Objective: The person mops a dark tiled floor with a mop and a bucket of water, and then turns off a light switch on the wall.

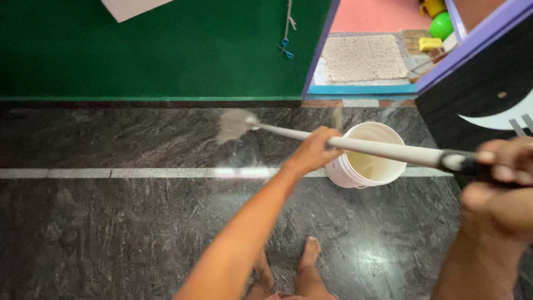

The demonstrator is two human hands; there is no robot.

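I hold a mop with a long white handle [383,150] across my body. My left hand [313,150] grips the handle near its middle. My right hand [502,175] is closed on the black grip at the handle's end, close to the camera. The grey mop head [234,123] is blurred and sits on or just above the dark marble floor [111,222], near the green wall. A white bucket [347,173] with pale liquid in it stands on the floor under the handle, just right of my left hand.
My bare feet [288,269] show at the bottom edge. A green wall [155,50] runs along the far side. A doorway at upper right holds a beige mat [363,58], a green ball [441,25] and yellow items. A dark panel [477,94] stands at right.
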